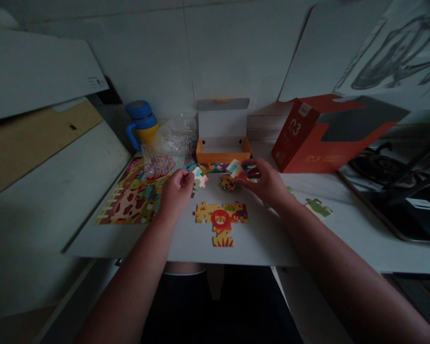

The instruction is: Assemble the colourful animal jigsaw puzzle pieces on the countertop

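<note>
Between the thumb and fingers of my left hand (177, 190) is a jigsaw puzzle piece (200, 178) in pale and light blue colours. My right hand (263, 180) grips another puzzle piece (235, 168) with some blue on it, raised over a small heap of loose pieces (228, 183). Nearer to me on the white table lies a joined section of yellow puzzle (221, 219) with a red-maned lion. To the left, partly behind my left hand, spreads a larger assembled puzzle (129, 200) with a giraffe pattern. A green piece (318, 208) rests right of my right forearm.
An open yellow box (222, 156) stands at the back against the wall. Clear plastic wrap (172, 143) and a blue and yellow flask (142, 122) are left of it. A large orange-red box (308, 143) stands on the right, beside a black stove (415, 210).
</note>
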